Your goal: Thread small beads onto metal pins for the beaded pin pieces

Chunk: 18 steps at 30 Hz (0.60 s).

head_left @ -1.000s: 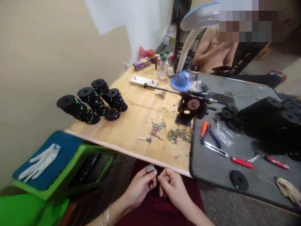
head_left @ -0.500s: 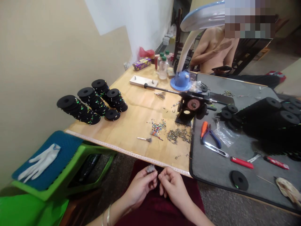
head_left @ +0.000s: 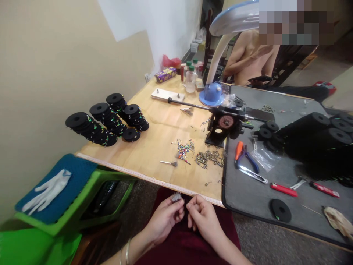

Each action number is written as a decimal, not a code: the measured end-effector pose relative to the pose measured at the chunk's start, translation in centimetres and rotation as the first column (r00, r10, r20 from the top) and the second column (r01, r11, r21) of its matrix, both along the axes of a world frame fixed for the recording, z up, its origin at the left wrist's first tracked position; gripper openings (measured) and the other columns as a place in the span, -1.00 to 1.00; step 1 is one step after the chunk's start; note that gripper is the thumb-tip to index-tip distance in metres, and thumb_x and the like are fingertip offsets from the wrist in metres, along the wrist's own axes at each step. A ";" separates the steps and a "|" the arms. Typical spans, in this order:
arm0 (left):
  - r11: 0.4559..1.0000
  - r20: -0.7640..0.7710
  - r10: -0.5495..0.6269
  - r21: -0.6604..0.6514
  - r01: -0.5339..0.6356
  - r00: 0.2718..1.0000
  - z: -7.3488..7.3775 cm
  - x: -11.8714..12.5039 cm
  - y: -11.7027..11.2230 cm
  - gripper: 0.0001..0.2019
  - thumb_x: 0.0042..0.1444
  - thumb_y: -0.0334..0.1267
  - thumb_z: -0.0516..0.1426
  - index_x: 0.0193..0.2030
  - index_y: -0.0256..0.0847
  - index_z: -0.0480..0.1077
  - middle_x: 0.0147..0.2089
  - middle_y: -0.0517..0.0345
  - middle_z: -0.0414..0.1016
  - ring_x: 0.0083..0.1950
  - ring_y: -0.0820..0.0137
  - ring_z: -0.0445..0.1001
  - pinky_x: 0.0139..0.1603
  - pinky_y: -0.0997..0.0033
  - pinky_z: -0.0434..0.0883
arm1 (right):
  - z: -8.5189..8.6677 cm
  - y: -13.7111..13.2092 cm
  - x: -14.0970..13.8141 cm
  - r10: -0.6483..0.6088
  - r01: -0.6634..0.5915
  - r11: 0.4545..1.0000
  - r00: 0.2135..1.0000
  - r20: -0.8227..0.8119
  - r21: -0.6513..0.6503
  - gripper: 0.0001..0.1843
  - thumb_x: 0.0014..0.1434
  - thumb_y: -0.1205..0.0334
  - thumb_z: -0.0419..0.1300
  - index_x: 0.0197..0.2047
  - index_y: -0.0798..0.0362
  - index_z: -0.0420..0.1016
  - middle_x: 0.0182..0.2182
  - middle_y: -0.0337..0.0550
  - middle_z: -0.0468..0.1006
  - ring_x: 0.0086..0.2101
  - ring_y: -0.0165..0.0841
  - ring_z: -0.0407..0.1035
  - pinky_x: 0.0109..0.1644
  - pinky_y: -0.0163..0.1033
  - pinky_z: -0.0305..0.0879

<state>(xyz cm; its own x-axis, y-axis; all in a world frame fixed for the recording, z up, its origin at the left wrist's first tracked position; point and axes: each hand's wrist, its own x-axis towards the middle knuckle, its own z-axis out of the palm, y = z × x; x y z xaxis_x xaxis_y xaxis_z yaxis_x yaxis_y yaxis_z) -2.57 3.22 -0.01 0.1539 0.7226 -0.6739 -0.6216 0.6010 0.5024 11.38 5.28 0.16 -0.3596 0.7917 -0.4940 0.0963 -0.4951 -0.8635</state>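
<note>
The left hand (head_left: 167, 215) pinches a grey spiky bundle (head_left: 175, 197), just short of the bench (head_left: 154, 141) edge at twelve o'clock; the right hand (head_left: 203, 214), at three o'clock, is curled, whether around anything I cannot tell; the bundle looks light, springy, easily splayed, best gripped by its base; room to move appears at eleven o'clock, between brush (head_left: 168, 163) and stacked black discs (head_left: 131, 134).
</note>
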 end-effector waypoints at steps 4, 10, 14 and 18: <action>1.000 -0.012 -0.017 0.016 0.017 1.000 -0.1 0.1 -0.1 -0.69 -0.19 -0.19 0.35 -0.45 -0.28 0.33 -0.60 0.31 0.31 -0.55 0.59 0.24 -0.48 0.56 0.13 | -0.2 0.0 0.0 0.002 -0.002 1.000 1.000 0.001 0.008 -0.59 0.09 -0.14 0.13 -0.45 0.05 0.21 -0.78 -0.39 0.35 -0.80 -0.59 0.05 -0.70 -0.48 -0.07; 0.992 -0.096 -0.069 0.098 0.078 0.993 -0.4 0.1 -0.4 -0.69 -0.12 -0.13 0.31 -0.44 -0.27 0.31 -0.61 0.31 0.31 -0.56 0.58 0.22 -0.49 0.54 0.11 | -0.6 -0.1 0.0 0.002 -0.001 1.000 1.000 -0.021 0.028 -0.60 0.11 -0.14 0.12 -0.42 0.06 0.23 -0.75 -0.37 0.37 -0.78 -0.57 0.08 -0.70 -0.47 -0.05; 0.979 -0.165 -0.100 0.158 0.127 0.981 -0.6 0.1 -0.5 -0.70 -0.07 -0.10 0.28 -0.43 -0.26 0.30 -0.62 0.31 0.29 -0.57 0.57 0.20 -0.49 0.52 0.11 | -0.3 0.0 0.0 -0.004 0.005 0.999 0.999 -0.037 0.044 -0.62 0.12 -0.11 0.12 -0.38 0.07 0.26 -0.74 -0.38 0.37 -0.78 -0.57 0.09 -0.69 -0.46 -0.04; 0.967 -0.237 -0.115 0.194 0.163 0.965 -0.5 0.2 -0.6 -0.69 -0.05 -0.08 0.26 -0.44 -0.26 0.30 -0.62 0.32 0.28 -0.57 0.56 0.18 -0.50 0.52 0.12 | -0.2 0.1 -0.1 -0.014 0.016 1.000 0.998 -0.058 0.027 -0.63 0.11 -0.10 0.13 -0.37 0.07 0.26 -0.76 -0.40 0.36 -0.79 -0.57 0.07 -0.71 -0.47 -0.06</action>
<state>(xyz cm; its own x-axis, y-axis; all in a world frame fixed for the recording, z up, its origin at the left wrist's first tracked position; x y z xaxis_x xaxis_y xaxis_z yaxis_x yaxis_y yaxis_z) -2.41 2.63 -0.53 0.1267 0.8334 -0.5379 -0.3979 0.5394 0.7421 11.31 5.37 -0.09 -0.3749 0.8102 -0.4506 0.0388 -0.4719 -0.8808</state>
